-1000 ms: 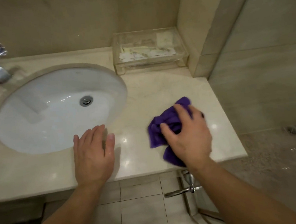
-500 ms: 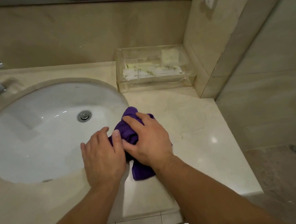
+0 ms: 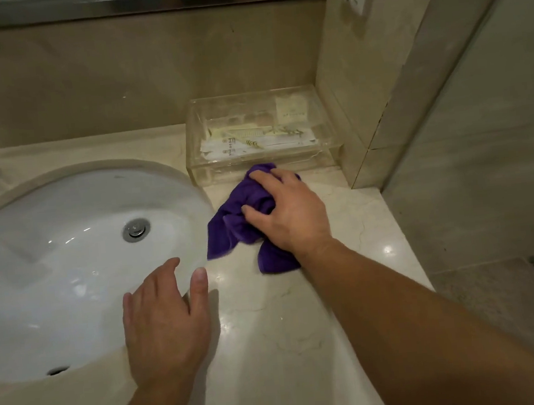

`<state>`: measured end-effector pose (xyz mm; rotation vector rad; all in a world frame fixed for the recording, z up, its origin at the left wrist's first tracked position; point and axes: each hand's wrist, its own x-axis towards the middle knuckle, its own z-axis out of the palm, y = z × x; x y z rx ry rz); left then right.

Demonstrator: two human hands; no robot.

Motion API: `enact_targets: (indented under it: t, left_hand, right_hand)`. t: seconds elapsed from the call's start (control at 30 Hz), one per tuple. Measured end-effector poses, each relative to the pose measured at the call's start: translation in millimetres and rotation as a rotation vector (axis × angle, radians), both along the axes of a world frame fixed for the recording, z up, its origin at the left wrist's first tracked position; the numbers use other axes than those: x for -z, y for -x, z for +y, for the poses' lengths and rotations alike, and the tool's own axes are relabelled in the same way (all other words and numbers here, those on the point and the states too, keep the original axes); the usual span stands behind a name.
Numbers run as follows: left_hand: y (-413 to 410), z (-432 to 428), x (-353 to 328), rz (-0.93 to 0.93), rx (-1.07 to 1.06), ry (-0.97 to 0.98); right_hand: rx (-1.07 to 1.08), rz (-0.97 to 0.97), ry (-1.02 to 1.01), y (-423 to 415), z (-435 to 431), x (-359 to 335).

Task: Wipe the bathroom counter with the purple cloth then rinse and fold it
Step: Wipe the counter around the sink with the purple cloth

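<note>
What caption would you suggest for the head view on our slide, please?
Right hand grips the purple cloth on the counter by the clear box; left hand open at the sink.

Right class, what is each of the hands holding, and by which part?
The right hand grips the crumpled purple cloth by its bunched middle; the left hand holds nothing.
</note>
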<state>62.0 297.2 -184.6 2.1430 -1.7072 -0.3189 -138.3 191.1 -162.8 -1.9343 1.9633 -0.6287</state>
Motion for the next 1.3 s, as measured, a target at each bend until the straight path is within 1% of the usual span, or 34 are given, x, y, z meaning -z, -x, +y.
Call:
enact_targets:
  t: [0.2, 0.33, 0.4, 0.5, 0.63, 0.83, 0.97, 1.2, 1.3]
  left_hand:
    - [1.6, 2.6, -1.9, 0.011, -0.008, 0.016]
    - [1.2, 2.2, 1.6, 0.014, 0.003, 0.056]
    - [1.2, 2.1, 2.8, 0.018, 0.01, 0.058]
    - [0.6, 2.4, 4.7, 0.017, 0.015, 0.069]
    - [0.2, 2.7, 5.0, 0.012, 0.034, 0.078]
    - [-0.3, 4.0, 3.4, 0.063, 0.044, 0.101]
    - [0.4, 6.1, -0.8, 0.104, 0.062, 0.116]
    - [-4.0, 11.2, -7.4, 0.249, 0.078, 0.13]
    - [-9.4, 17.1, -5.0, 0.298, 0.146, 0.155]
  right_hand:
    - [0.146, 0.012, 0.049, 60.2, 21.3, 2.8]
    - [0.19, 0.041, 0.098, 95.6, 51.8, 4.8]
    - [0.265, 0.056, 0.108, 107.6, 65.6, 6.2]
    - [0.358, 0.053, 0.124, 110.2, 80.2, 8.9]
    - [0.471, 0.101, 0.122, 87.5, 91.0, 9.8]
    - [0.346, 0.123, 0.057, 29.2, 104.6, 2.5]
    - [0.247, 0.116, 0.056, -11.1, 113.9, 1.2]
    - [0.073, 0.086, 0.057, -76.5, 143.6, 2.9]
    - [0.047, 0.049, 0.052, -91.3, 161.2, 6.2]
